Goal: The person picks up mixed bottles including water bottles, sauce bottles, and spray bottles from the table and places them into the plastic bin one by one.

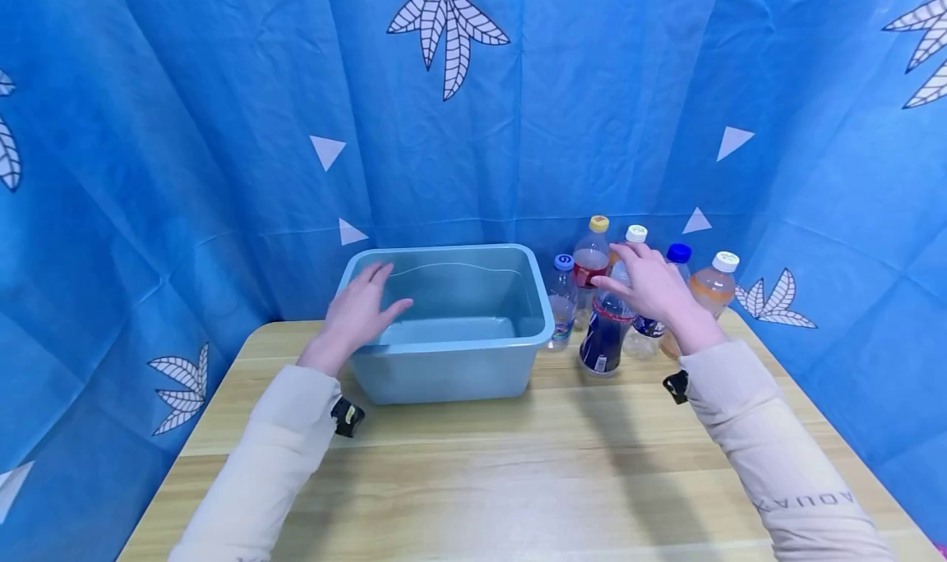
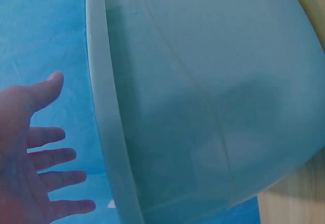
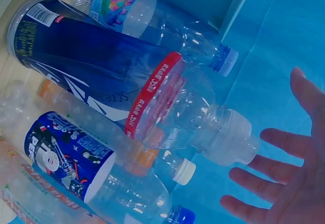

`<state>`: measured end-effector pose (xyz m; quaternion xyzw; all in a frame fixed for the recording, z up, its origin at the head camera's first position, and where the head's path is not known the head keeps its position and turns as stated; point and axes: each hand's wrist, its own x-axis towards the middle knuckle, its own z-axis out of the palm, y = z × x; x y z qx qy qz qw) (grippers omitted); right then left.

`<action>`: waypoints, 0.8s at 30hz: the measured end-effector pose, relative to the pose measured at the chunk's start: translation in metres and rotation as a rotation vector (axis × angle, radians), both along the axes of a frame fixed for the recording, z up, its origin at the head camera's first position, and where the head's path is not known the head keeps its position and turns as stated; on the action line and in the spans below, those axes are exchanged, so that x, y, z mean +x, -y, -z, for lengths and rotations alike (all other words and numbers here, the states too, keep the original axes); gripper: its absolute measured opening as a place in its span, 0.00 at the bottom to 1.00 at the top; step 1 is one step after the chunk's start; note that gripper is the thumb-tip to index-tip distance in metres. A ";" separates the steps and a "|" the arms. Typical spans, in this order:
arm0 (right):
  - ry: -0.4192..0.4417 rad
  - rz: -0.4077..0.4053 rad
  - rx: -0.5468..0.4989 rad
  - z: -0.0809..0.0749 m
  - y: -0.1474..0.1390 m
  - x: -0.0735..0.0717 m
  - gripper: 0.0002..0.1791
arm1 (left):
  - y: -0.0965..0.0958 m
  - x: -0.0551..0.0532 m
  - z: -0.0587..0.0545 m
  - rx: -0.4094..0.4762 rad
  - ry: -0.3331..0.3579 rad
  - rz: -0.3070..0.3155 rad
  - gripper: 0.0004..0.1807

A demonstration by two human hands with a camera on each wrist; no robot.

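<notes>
A light blue plastic basin [image 1: 444,375] stands on the table. Over its left side hovers my left hand [image 1: 358,311], fingers spread and holding nothing; the left wrist view shows this hand [image 2: 30,158] above the rim. My right hand [image 1: 654,287] reaches over a group of plastic bottles, thumb and fingers apart. Nearest to it is a large clear bottle with a dark blue label [image 3: 101,66] and a red band. The right wrist view has the fingertips right at that bottle's translucent top [image 3: 231,135], not curled round it.
Around the large bottle stand a small blue-capped bottle [image 1: 561,303], a yellow-capped bottle with a red label [image 1: 590,262], another blue-capped bottle [image 1: 678,254] and two white-capped bottles with orange labels, one at the right [image 1: 713,285]. A blue patterned curtain [image 1: 444,159] hangs behind the wooden table [image 1: 481,480].
</notes>
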<state>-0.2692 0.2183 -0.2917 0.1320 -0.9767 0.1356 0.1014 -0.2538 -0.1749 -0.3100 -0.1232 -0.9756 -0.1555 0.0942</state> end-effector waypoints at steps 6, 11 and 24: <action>-0.003 0.019 -0.063 0.003 -0.002 0.003 0.37 | 0.011 0.007 0.005 0.088 -0.035 -0.048 0.34; -0.043 0.048 -0.159 0.007 -0.005 0.003 0.34 | 0.019 0.011 0.009 0.184 -0.052 -0.104 0.31; -0.134 0.077 -0.284 0.019 -0.011 0.003 0.31 | 0.041 0.015 0.031 0.403 -0.181 -0.202 0.27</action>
